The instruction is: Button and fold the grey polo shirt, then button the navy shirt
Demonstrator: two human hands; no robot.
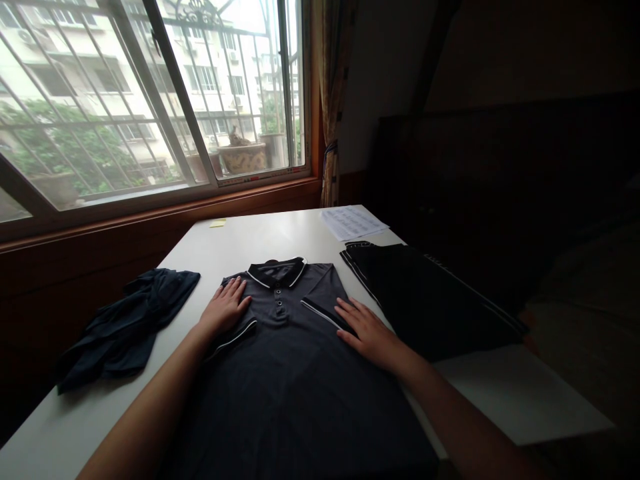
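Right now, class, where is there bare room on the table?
Bare: behind the polo shirt, between yellow slip and printed sheets; between shirt and crumpled garment; near right corner, beside the black garment. Crowded: between shirt and black garment, by the right hand.

A curtain [330, 100] hangs beside the window [183, 87], beyond blurred, apparently printed papers [353, 223].

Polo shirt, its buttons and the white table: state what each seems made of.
Polo shirt: apparently soft, matte fabric, since it creases and lies limp. Buttons: perhaps plastic, pale-rimmed rounds, too small to be sure. White table: smooth, faintly glossy, catching window light; possibly laminate.
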